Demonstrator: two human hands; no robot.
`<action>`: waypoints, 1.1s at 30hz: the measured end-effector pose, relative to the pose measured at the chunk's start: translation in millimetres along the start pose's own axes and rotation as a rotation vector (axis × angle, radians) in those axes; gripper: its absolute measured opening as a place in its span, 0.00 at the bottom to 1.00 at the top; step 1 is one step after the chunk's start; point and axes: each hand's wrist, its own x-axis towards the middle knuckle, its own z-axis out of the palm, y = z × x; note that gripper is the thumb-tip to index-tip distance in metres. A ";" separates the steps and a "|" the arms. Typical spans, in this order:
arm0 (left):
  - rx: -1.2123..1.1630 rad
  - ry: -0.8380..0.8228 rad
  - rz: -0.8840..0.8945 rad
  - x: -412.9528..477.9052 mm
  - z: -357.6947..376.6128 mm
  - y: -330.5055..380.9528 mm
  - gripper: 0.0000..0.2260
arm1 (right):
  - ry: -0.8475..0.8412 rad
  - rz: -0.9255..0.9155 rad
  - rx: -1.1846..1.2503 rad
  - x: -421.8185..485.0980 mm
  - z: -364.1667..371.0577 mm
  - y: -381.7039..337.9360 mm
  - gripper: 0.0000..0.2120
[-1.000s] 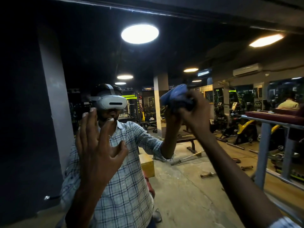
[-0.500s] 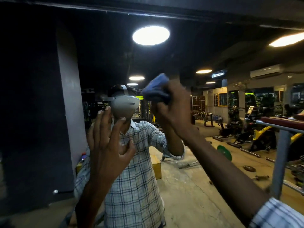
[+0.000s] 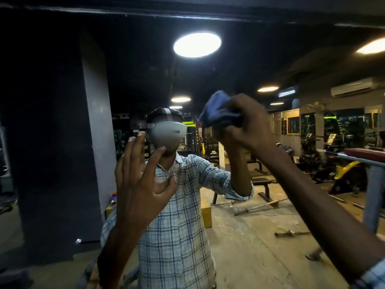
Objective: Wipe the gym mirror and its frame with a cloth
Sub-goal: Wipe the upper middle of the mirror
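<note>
Wiping mirror (image 3: 250,236) glass: your right hand (image 3: 245,124) grip bunches blue cloth (image 3: 216,111), just right of frame centre, seemingly against glass; left hand (image 3: 141,184) splayed, empty, centre-left. Next you sweep cloth sideways with even pressure.

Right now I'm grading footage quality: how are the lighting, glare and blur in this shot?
Head view: dim overall, left side nearly black. Head view: the round ceiling light is blown out white. Head view: the right hand and blue cloth look slightly motion-softened, the left hand sharper.
</note>
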 end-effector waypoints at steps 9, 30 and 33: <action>0.047 0.031 0.005 6.4 24.6 29.3 0.31 | -0.263 -0.081 0.009 -65.3 -15.9 28.0 0.18; 0.053 -0.014 0.022 9.5 61.8 98.9 0.31 | -0.196 0.077 0.129 -152.0 -33.1 54.0 0.17; 0.028 -0.005 -0.019 9.4 66.1 109.4 0.31 | 0.151 0.321 0.116 -146.5 -51.5 82.8 0.17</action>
